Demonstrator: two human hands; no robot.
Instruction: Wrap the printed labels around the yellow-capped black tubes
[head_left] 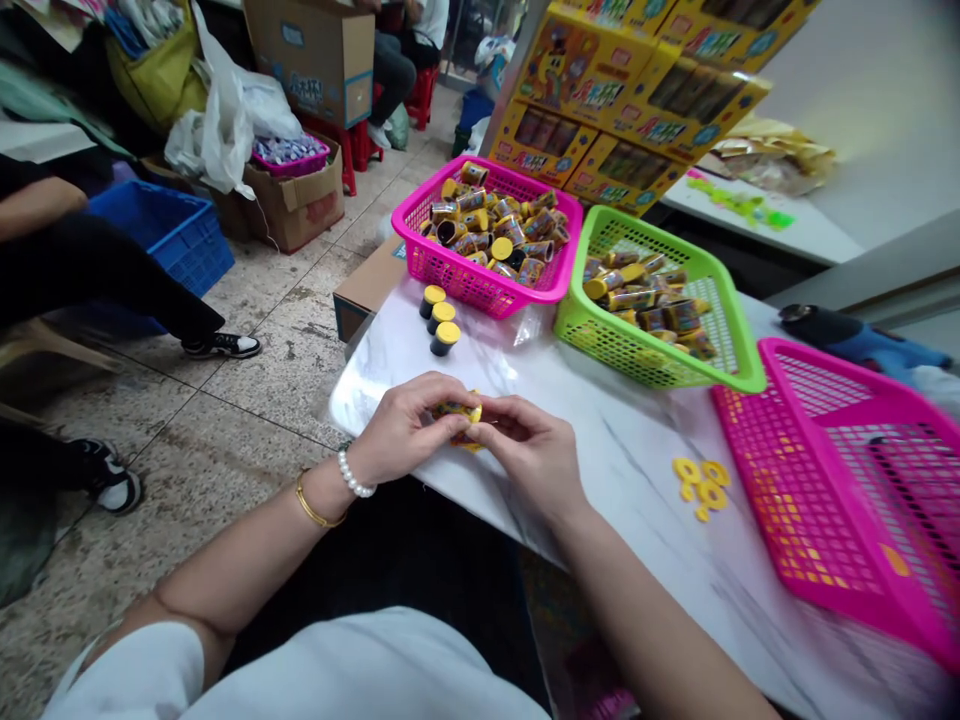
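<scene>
Both my hands meet at the near edge of the white marble table (622,450). My left hand (409,425) and my right hand (529,450) are closed together on one small printed tube with a yellow cap (463,413). Three capped tubes (439,320) stand upright just beyond my hands. Behind them a pink basket (487,275) holds several loose tubes, and a green basket (660,360) beside it holds several more. A few yellow rings (699,485) lie on the table to the right of my right hand.
A larger pink basket (847,500) sits at the right. Yellow printed display boxes (637,90) are stacked behind the baskets. On the floor to the left are a blue crate (176,230), cardboard boxes (300,200) and another person's legs and shoes (221,345).
</scene>
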